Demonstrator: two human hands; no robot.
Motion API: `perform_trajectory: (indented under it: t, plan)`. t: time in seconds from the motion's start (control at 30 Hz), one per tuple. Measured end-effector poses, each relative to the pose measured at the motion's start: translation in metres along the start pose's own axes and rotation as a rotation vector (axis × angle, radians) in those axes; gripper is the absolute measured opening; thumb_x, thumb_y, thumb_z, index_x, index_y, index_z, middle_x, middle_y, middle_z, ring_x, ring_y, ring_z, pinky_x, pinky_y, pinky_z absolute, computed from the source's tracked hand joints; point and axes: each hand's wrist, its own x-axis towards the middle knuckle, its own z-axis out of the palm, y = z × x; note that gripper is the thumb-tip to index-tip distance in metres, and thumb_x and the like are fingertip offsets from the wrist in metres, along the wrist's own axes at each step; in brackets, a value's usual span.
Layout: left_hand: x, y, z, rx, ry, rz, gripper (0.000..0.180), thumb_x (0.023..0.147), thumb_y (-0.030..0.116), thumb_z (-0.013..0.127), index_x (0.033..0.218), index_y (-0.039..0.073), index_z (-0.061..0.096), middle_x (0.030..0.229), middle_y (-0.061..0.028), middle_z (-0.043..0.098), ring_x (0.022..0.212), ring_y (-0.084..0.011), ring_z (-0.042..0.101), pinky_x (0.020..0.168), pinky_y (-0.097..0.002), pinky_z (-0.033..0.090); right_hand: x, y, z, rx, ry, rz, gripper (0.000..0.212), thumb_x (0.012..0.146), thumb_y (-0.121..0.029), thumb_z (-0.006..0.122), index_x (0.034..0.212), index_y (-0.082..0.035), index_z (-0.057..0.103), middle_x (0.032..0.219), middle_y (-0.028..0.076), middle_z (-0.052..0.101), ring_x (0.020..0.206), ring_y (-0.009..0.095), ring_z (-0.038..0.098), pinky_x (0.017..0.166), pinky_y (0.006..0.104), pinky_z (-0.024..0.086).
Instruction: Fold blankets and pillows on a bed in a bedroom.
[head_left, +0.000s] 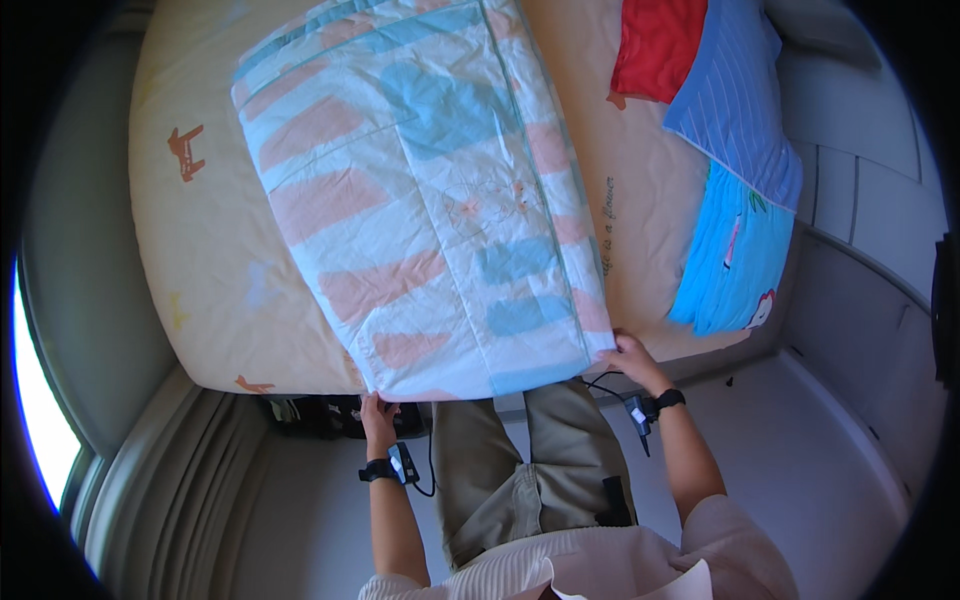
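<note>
A folded quilt (400, 220), white with pink and blue patches, lies lengthwise on the bed and reaches its near edge. My left hand (377, 416) grips the near left corner, its fingers closed on the fabric. At the near right corner my right hand (630, 358) pinches the quilt's edge. Between my hands the near edge hangs slightly over the side of the bed, in front of my legs. Each wrist carries a black strap with a small device and a cable.
A beige printed sheet (215, 270) covers the bed. On its right side lie a red cloth (655, 50), a blue striped cloth (735, 120) and a bright blue printed cloth (725, 265). Grey curtains (165, 485) and a window stand at left. A dark bag-like item (320, 416) sits below the bed edge.
</note>
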Motion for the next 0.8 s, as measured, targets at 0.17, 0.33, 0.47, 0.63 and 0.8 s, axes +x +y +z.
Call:
perform_trajectory:
  t: [0.17,0.33,0.47,0.63,0.8]
  plan:
    - [-0.002,-0.010,0.012,0.569,-0.060,0.659,0.049,0.083,0.002,0.053,0.129,0.001,0.037,0.124,-0.0124,0.048,0.112,-0.0232,0.048,0.094,-0.0306,0.040,0.000,0.005,-0.015,0.025,-0.033,0.207,0.026,0.087,-0.023,0.059,0.098,0.001,0.057,0.087,0.005,0.058,0.074,0.008,0.056,0.046,0.0219,0.044]
    - [0.001,0.012,0.013,0.976,0.203,0.759,0.027,0.084,0.008,0.050,0.109,0.000,0.055,0.091,-0.0204,0.062,0.089,-0.0296,0.062,0.078,-0.0364,0.047,0.021,-0.003,0.012,0.062,-0.009,-0.010,0.031,0.086,-0.017,0.060,0.110,0.003,0.055,0.092,0.004,0.061,0.083,0.012,0.056,0.062,0.0258,0.048]
    - [-0.056,0.032,0.037,1.056,0.164,0.699,0.019,0.082,0.008,0.049,0.097,0.003,0.059,0.084,-0.0212,0.062,0.084,-0.0402,0.059,0.068,-0.0416,0.047,0.016,-0.037,-0.008,0.181,0.157,-0.079,0.024,0.087,-0.011,0.059,0.106,0.004,0.057,0.091,0.003,0.062,0.079,0.008,0.055,0.069,0.0228,0.046]
    - [-0.035,0.005,0.001,1.170,0.261,0.546,0.025,0.085,0.014,0.050,0.109,0.004,0.051,0.090,-0.0236,0.061,0.086,-0.0438,0.057,0.072,-0.0469,0.046,0.026,-0.052,0.016,0.169,0.173,-0.160,0.022,0.086,-0.010,0.058,0.104,0.003,0.056,0.091,0.004,0.062,0.080,0.008,0.055,0.071,0.0244,0.046]
    - [-0.031,-0.002,0.057,1.064,0.189,1.071,0.048,0.082,0.015,0.054,0.125,0.004,0.036,0.113,-0.0243,0.054,0.106,-0.0424,0.050,0.084,-0.0464,0.042,0.045,0.033,0.020,0.011,0.301,-0.052,0.036,0.083,-0.019,0.064,0.108,0.003,0.053,0.098,0.009,0.060,0.090,0.015,0.056,0.081,0.0281,0.045]
